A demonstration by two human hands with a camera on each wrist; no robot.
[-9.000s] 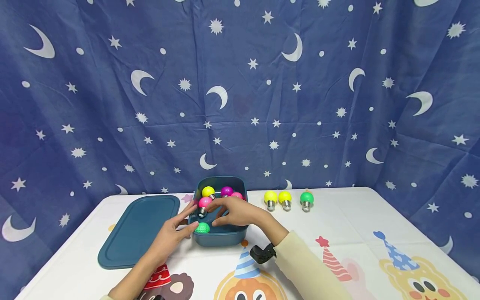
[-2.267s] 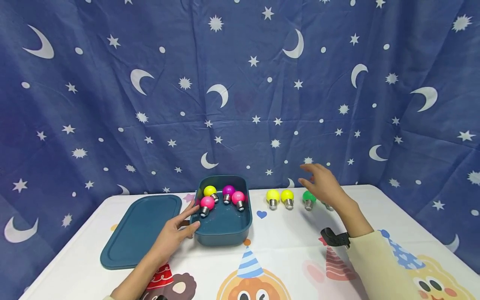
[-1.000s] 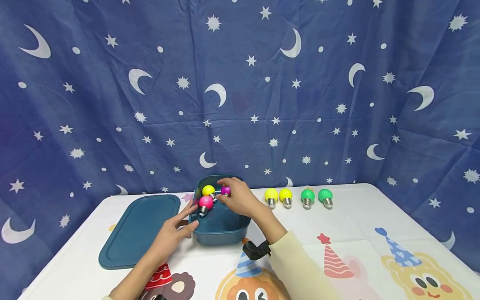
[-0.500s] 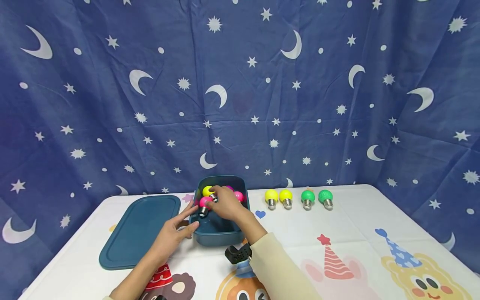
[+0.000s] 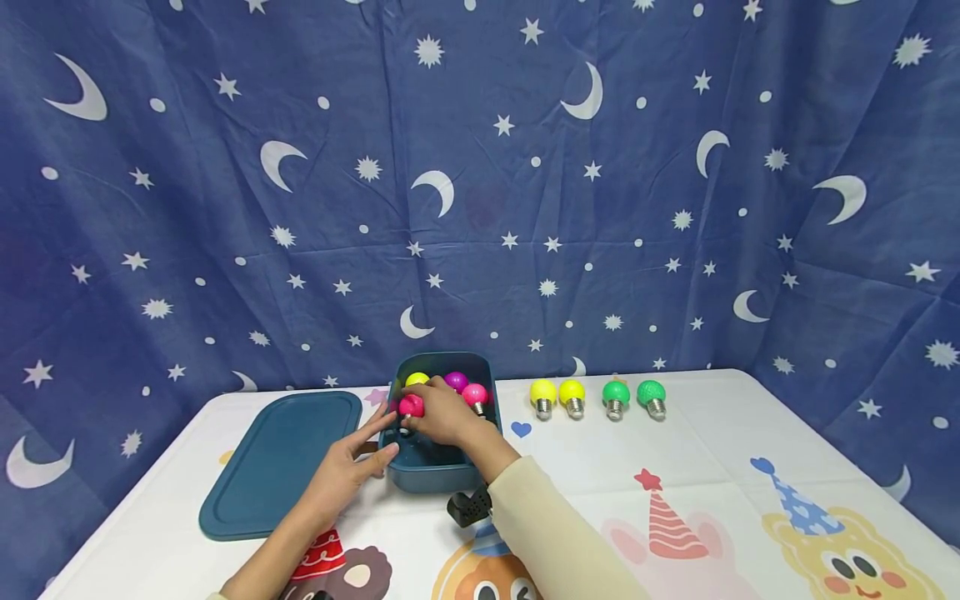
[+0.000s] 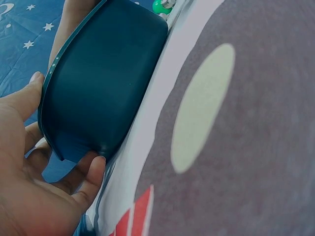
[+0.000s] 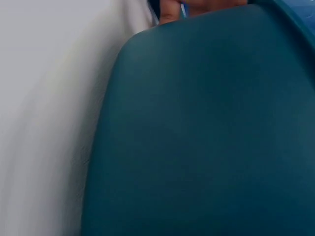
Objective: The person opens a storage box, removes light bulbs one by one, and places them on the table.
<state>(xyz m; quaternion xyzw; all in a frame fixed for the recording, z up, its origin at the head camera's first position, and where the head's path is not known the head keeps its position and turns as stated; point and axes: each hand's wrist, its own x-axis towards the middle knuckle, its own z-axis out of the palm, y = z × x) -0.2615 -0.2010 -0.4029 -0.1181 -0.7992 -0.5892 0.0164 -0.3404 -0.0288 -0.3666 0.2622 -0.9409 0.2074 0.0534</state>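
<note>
The dark teal plastic box [image 5: 442, 479] stands on the table with several round light bulbs inside. My left hand [image 5: 348, 467] holds its left side, thumb and index finger at the rim; in the left wrist view, other fingers [image 6: 91, 184] curl at the lower corner. My right hand [image 5: 446, 412] reaches down into the box and pinches a pink light bulb [image 5: 410, 406] at the left, partly covering it. Behind it lie a yellow bulb [image 5: 417, 379], a purple bulb [image 5: 456, 382] and another pink bulb [image 5: 475, 393]. The box wall hides most of the right hand [image 7: 197, 7] in the right wrist view.
A flat teal lid [image 5: 281, 467] lies left of the box. To the right, two yellow bulbs [image 5: 543, 392] and two green bulbs [image 5: 616, 393] lie in a row near the back edge. A blue moon-and-star curtain [image 5: 480, 208] hangs behind the table.
A textured green bulb has gone from the box to the row's right end. My right hand returned over the box, moved left and took hold of the pink bulb. My left hand stayed put.
</note>
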